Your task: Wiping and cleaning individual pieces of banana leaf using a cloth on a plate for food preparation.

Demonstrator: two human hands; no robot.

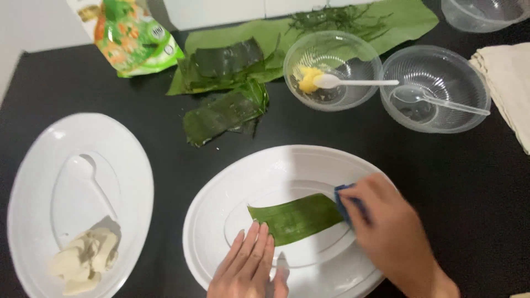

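A green leaf strip (295, 218) lies flat on a white oval plate (232, 187) in front of me. My left hand (248, 265) presses its fingertips flat on the leaf's near left end. My right hand (386, 232) grips a small blue cloth or sponge (343, 201) and holds it against the leaf's right end.
A second white oval plate (38, 165) at the left holds a white spoon (88, 176) and a lump of pale dough (83, 259). Folded leaves (223, 113) lie behind. Two clear bowls (436, 88) hold spoons, one with yellow paste (308, 79). A snack bag (130, 36) and folded beige cloth (510, 83) sit nearby.
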